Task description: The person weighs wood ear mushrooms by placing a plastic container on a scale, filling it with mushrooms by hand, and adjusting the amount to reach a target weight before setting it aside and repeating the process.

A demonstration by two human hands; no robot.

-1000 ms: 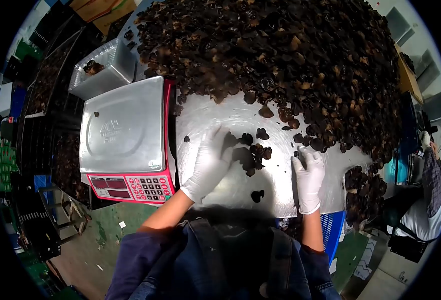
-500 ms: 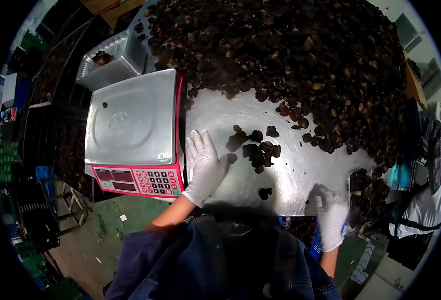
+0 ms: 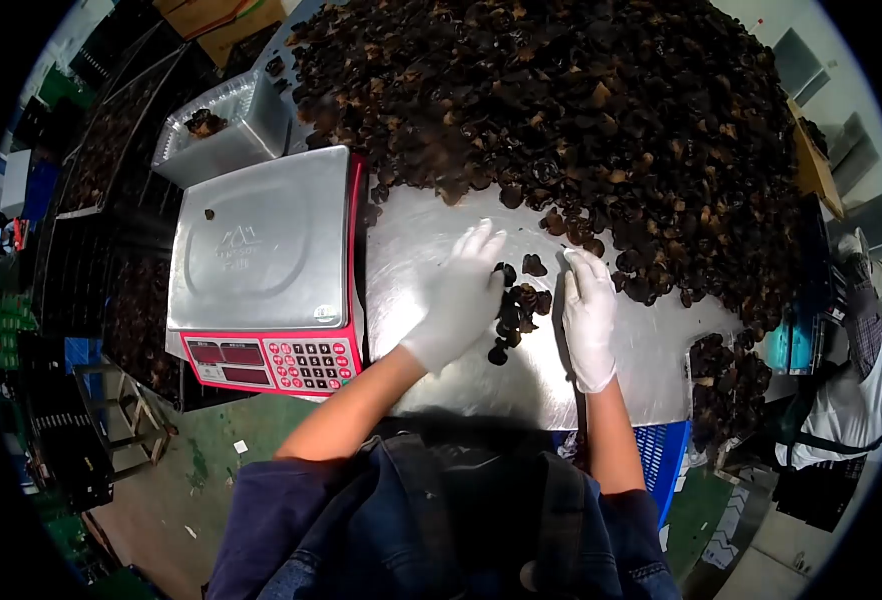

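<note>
My left hand (image 3: 459, 298), in a white glove, lies on the metal table (image 3: 651, 385) with its fingers stretched out. Its inner edge borders a small cluster of dark wood ear mushrooms (image 3: 527, 304) and hides part of it. On the other side of that cluster, my gloved right hand (image 3: 589, 320) stands flat with its fingers extended toward the big heap of wood ear mushrooms (image 3: 561, 110). Neither hand grips anything that I can see. Left of my left hand stands a red electronic scale (image 3: 261, 240), with one tiny dark piece on its steel pan.
Behind the scale sits a stack of clear plastic boxes (image 3: 229, 135) holding some mushroom pieces. A blue basket (image 3: 664, 460) shows below the table's front edge, and more mushrooms (image 3: 729, 390) lie at the right corner. Another person (image 3: 856, 390) is at the far right.
My left hand has moved right, from beside the scale to the small mushroom cluster. My right hand has come from the table's front right edge up to the cluster's right side. Stray pieces are now gathered closer.
</note>
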